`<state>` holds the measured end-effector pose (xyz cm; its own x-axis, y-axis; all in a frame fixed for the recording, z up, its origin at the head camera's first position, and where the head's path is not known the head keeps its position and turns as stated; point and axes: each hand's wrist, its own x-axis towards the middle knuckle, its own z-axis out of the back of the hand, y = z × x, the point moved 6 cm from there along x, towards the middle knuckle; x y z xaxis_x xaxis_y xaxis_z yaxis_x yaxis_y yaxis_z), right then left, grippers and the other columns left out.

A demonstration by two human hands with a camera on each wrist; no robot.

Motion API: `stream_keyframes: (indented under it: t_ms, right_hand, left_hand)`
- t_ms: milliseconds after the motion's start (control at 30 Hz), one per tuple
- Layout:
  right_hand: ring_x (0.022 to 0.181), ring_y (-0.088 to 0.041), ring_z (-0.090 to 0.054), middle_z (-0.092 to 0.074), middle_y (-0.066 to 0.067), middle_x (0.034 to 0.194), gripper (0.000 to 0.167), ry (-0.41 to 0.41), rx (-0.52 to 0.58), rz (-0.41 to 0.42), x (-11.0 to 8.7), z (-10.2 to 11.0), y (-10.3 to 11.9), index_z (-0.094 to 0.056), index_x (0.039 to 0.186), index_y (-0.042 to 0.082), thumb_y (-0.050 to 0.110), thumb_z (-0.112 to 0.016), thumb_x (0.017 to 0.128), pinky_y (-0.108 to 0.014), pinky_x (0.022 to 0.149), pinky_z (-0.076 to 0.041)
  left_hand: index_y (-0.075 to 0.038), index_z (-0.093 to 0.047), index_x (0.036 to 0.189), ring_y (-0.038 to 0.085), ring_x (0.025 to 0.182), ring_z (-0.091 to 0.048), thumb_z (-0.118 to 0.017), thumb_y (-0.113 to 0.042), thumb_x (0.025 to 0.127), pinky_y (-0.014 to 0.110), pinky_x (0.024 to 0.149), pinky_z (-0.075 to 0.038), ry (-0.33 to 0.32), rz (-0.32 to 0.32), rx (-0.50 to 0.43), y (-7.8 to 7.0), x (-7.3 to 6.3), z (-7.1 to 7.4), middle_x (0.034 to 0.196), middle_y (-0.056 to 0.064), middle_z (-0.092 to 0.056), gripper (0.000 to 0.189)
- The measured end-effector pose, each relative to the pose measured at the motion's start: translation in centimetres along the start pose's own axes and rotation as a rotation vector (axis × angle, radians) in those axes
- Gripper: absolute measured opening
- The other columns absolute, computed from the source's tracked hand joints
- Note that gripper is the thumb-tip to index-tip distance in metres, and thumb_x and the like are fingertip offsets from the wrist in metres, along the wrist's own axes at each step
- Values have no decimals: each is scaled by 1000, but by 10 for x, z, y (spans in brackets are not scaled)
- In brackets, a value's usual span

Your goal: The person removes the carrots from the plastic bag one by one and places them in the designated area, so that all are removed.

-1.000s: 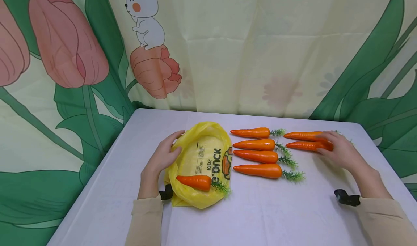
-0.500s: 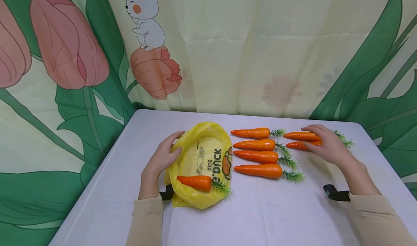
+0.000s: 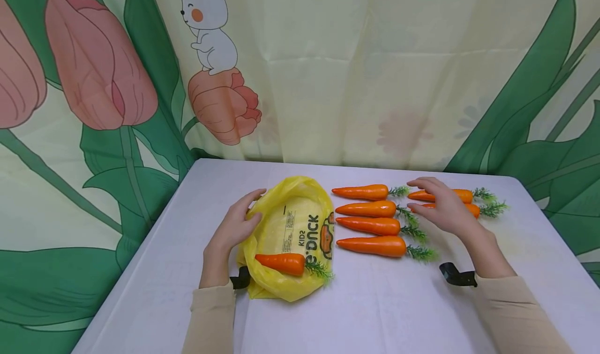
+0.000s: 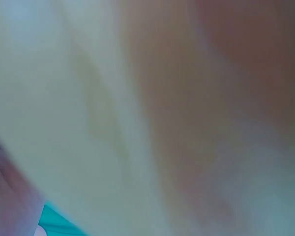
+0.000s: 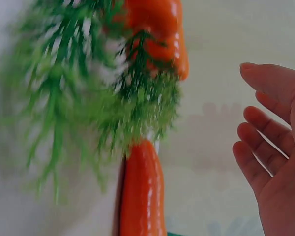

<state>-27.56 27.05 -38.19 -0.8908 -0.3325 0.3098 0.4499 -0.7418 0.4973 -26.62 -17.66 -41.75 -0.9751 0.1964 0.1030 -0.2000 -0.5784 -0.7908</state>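
My left hand point(image 3: 234, 223) holds the left rim of a yellow plastic bag point(image 3: 276, 229), its thumb over the edge. A blurred pale sheet fills most of the left wrist view. One orange carrot point(image 3: 281, 264) lies on the bag's near rim, its green top over the edge. Over the right-hand carrots hovers my right hand point(image 3: 442, 205), fingers spread and holding nothing. Beneath it lie a far carrot point(image 3: 464, 195) and a nearer carrot point(image 3: 473, 210), both partly covered. In the right wrist view, a carrot point(image 5: 143, 191) and green tops show beside my fingers.
Several carrots point(image 3: 370, 244) lie in a column right of the bag, tips pointing left. All rest on a white-covered table point(image 3: 365, 312). Behind it hangs a printed curtain point(image 3: 319, 83) with tulips and a rabbit. Each wrist wears a black camera mount point(image 3: 457, 276).
My right hand has moved left from the roots of the two right-hand carrots toward their tips, uncovering their green tops. The left hand and the bag stay where they were.
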Motion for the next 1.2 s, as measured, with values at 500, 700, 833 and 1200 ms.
stream_keyframes:
  t_ms: [500, 700, 833, 1200]
  right_hand:
    - [120, -41, -52, -52, -18, 139, 46, 74, 99, 15, 27, -44, 55, -59, 134, 3, 7, -74, 91, -61, 99, -46]
    - [127, -40, -49, -50, -16, 143, 49, 130, 115, -40, 32, -64, 71, -58, 137, 4, 14, -74, 92, -59, 103, -43]
    - [129, -38, -48, -50, -16, 144, 48, 148, 117, -32, 34, -73, 80, -60, 136, 4, 18, -74, 92, -58, 105, -42]
    - [123, -34, -54, -54, -14, 139, 46, 130, 178, 113, 39, -94, 107, -62, 133, 5, 12, -77, 90, -54, 99, -48]
  left_hand:
    - [-15, -45, 152, 33, 120, -55, -56, -9, 98, 53, 104, -44, 2, -1, -6, 0, 1, 0, 147, 10, -49, 55]
    - [-17, -46, 151, 34, 119, -55, -56, -9, 97, 53, 103, -45, 1, -4, -5, 1, 1, 0, 147, 10, -49, 55]
    - [-17, -46, 151, 34, 120, -55, -56, -9, 97, 53, 104, -45, 0, -6, -4, 1, 1, 0, 147, 10, -49, 55]
    - [-17, -46, 151, 34, 124, -53, -56, -9, 97, 54, 105, -43, 2, -7, -11, -1, 1, -1, 147, 10, -49, 55]
